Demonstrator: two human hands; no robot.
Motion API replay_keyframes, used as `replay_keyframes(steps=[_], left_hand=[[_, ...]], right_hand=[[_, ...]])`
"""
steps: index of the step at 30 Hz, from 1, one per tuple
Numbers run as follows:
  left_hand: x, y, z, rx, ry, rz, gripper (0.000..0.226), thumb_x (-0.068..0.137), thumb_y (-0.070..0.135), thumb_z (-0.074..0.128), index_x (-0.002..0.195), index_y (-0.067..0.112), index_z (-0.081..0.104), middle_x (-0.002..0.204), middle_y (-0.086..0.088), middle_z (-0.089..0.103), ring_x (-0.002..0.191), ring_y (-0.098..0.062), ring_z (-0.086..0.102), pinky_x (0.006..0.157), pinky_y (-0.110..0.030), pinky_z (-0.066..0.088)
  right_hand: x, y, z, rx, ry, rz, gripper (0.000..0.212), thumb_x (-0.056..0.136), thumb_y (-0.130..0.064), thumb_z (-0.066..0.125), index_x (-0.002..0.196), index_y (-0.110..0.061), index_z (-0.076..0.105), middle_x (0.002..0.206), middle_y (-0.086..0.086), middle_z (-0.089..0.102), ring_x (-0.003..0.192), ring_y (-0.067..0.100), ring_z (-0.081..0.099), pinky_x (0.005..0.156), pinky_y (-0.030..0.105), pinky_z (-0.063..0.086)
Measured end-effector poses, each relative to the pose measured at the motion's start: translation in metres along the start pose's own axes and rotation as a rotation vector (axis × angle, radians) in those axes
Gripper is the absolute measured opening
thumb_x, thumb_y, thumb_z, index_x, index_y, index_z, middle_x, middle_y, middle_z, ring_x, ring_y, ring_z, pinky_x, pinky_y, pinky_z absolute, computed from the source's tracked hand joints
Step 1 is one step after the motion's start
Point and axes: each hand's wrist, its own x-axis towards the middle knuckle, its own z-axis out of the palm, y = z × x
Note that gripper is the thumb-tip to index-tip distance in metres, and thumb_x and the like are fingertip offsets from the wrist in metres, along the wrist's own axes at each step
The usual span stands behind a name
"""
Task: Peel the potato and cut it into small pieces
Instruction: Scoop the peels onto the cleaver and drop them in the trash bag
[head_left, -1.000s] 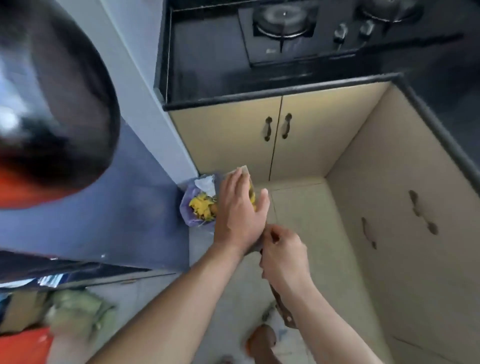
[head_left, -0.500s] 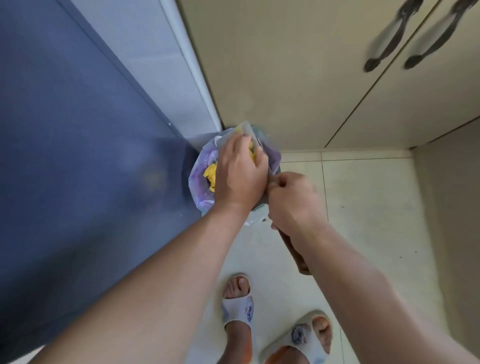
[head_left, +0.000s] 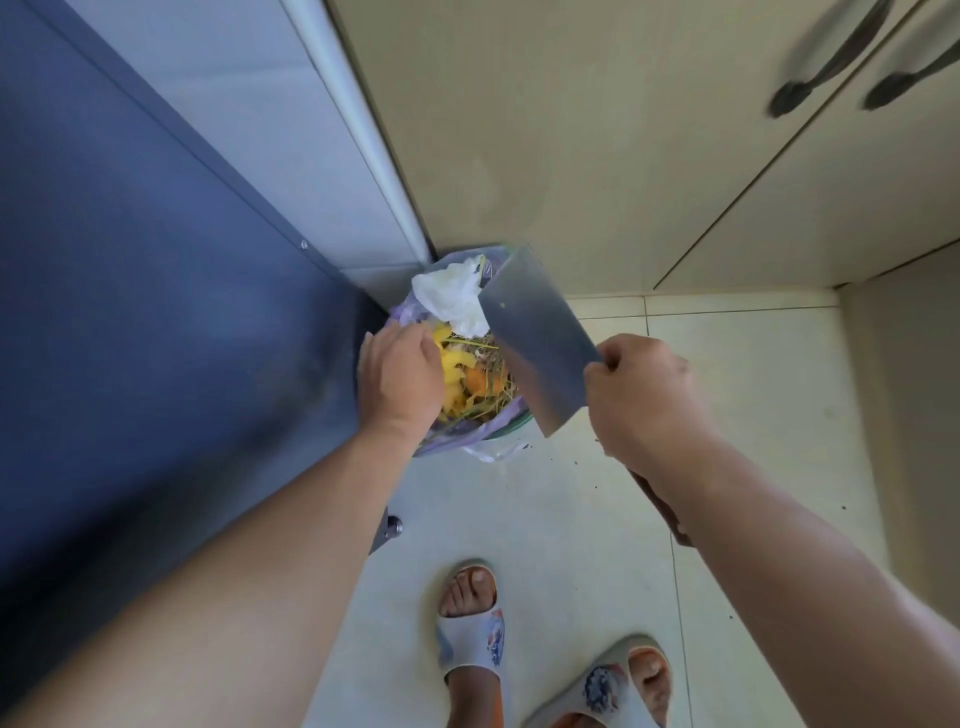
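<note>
The right hand (head_left: 641, 395) has its grip closed round the neck of a cleaver (head_left: 537, 343), thumb pinching the blade's heel. The dark handle pokes out behind the wrist at 5 o'clock, and the flat of the blade tilts over a bin (head_left: 467, 447) at 10 o'clock from the hand. The left hand (head_left: 400, 379) sits at 9 o'clock of the bin's mouth, fingers curled down toward the scraps. Whether it holds anything I cannot tell, since the fingertips are hidden.

The bin, lined with a pale purple bag, holds yellow and orange scraps (head_left: 462, 379) and a crumpled white tissue (head_left: 452, 296) at its 12 o'clock. It stands on the floor in the corner between a blue panel (head_left: 156, 312) and the cabinet doors (head_left: 571, 156).

No potato shows anywhere in view, and no worktop either.

This looks like waste disposal, likely peelings scraped off the blade into the bin. The next move probably calls for lifting the blade clear, keeping its edge away from the left fingers and the sandalled feet (head_left: 470, 623) below, then returning to the potato for cutting.
</note>
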Motion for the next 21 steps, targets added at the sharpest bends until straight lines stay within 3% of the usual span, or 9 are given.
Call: replay_keyframes(steps=[2,5,7,9,12,14,17,19,21], left_hand=[[-0.006,0.007,-0.013,-0.083,-0.003,0.031,0.033,0.106,0.018,0.043,0.076,0.013,0.055,0.081,-0.010,0.058,0.089,-0.039,0.058,0.075,-0.043,0.042],[-0.004,0.017,-0.031,-0.219,0.013,-0.092,0.029,0.107,0.030,0.048,0.093,0.012,0.066,0.088,0.001,0.067,0.089,-0.027,0.059,0.073,-0.036,0.043],[-0.001,0.020,-0.037,-0.228,-0.014,-0.104,0.031,0.107,0.032,0.048,0.088,0.012,0.063,0.084,-0.007,0.071,0.088,-0.036,0.062,0.072,-0.041,0.048],[0.001,0.019,-0.042,-0.177,-0.027,0.053,0.018,0.104,0.018,0.052,0.107,0.016,0.069,0.098,-0.010,0.069,0.096,-0.039,0.063,0.078,-0.045,0.053],[0.002,0.012,-0.045,0.137,-0.035,0.525,0.070,0.086,-0.006,0.053,0.150,0.020,0.051,0.128,-0.015,0.057,0.111,-0.038,0.058,0.089,-0.048,0.053],[-0.003,0.016,-0.045,0.287,-0.081,0.668,0.080,0.083,0.000,0.041,0.161,0.015,0.033,0.150,-0.016,0.046,0.129,-0.038,0.050,0.107,-0.052,0.046],[-0.008,0.010,-0.038,0.520,-0.232,0.554,0.077,0.087,0.010,0.025,0.164,0.005,0.019,0.170,-0.015,0.022,0.155,-0.036,0.023,0.128,-0.049,0.021],[-0.009,-0.006,-0.028,0.664,-0.363,0.406,0.066,0.096,0.013,0.035,0.160,0.005,0.028,0.172,-0.012,0.014,0.159,-0.035,0.012,0.130,-0.048,0.011],[-0.013,-0.015,-0.022,0.645,-0.440,0.251,0.070,0.100,0.028,0.053,0.163,0.013,0.024,0.169,-0.011,0.022,0.156,-0.034,0.019,0.128,-0.048,0.017]], right_hand=[[-0.004,-0.001,-0.007,-0.010,-0.012,0.017,0.019,0.086,-0.010,0.044,0.082,-0.017,0.061,0.073,0.005,0.063,0.065,0.028,0.065,0.055,0.033,0.053],[-0.014,-0.004,-0.012,0.011,-0.025,-0.003,0.015,0.083,-0.011,0.047,0.080,-0.016,0.061,0.071,0.005,0.061,0.059,0.026,0.056,0.051,0.031,0.046],[-0.020,-0.007,-0.012,0.029,-0.039,-0.042,0.013,0.087,-0.015,0.049,0.082,-0.015,0.061,0.074,0.005,0.060,0.057,0.023,0.050,0.048,0.027,0.039],[-0.024,-0.010,-0.012,0.051,-0.060,-0.059,0.013,0.087,-0.015,0.050,0.085,-0.015,0.062,0.076,0.007,0.061,0.057,0.022,0.049,0.047,0.028,0.038],[-0.030,-0.016,-0.014,0.103,-0.117,-0.015,0.018,0.082,-0.010,0.052,0.086,-0.023,0.064,0.076,0.005,0.065,0.061,0.026,0.060,0.050,0.034,0.051],[-0.033,-0.021,-0.015,0.175,-0.153,0.034,0.021,0.083,-0.008,0.053,0.087,-0.024,0.065,0.073,0.006,0.067,0.060,0.025,0.062,0.051,0.033,0.054],[-0.036,-0.023,-0.016,0.225,-0.159,0.080,0.022,0.083,-0.006,0.053,0.088,-0.022,0.067,0.070,0.008,0.067,0.054,0.022,0.059,0.049,0.029,0.052],[-0.037,-0.019,-0.018,0.220,-0.129,0.101,0.021,0.081,-0.006,0.053,0.086,-0.020,0.067,0.071,0.011,0.068,0.055,0.024,0.059,0.053,0.034,0.055],[-0.037,-0.015,-0.022,0.212,-0.083,0.100,0.019,0.080,-0.007,0.053,0.084,-0.020,0.066,0.071,0.011,0.067,0.058,0.026,0.059,0.059,0.041,0.057]])
